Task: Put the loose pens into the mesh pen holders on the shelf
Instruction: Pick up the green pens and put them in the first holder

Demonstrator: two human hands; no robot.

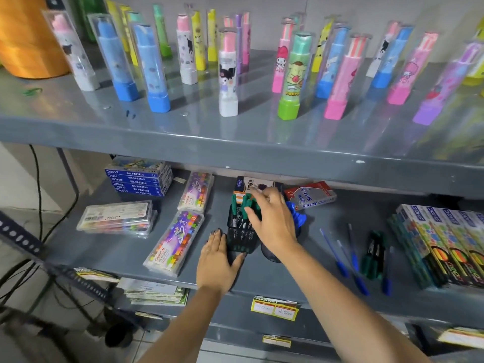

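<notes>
A black mesh pen holder [239, 238] is standing upright on the middle grey shelf [327, 260], holding green-capped pens [245, 205] that are poking out of its top. A second holder [272, 254] is sitting just right of it, mostly hidden, with blue pens [297, 217] showing. Loose blue pens [343, 258] and green-capped pens [374, 255] are lying flat further right, well apart from the holders.

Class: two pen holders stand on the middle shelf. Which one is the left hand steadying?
The black mesh holder with green-capped pens; the left hand rests against its base. The other holder, behind the right forearm, is untouched by it.
</notes>
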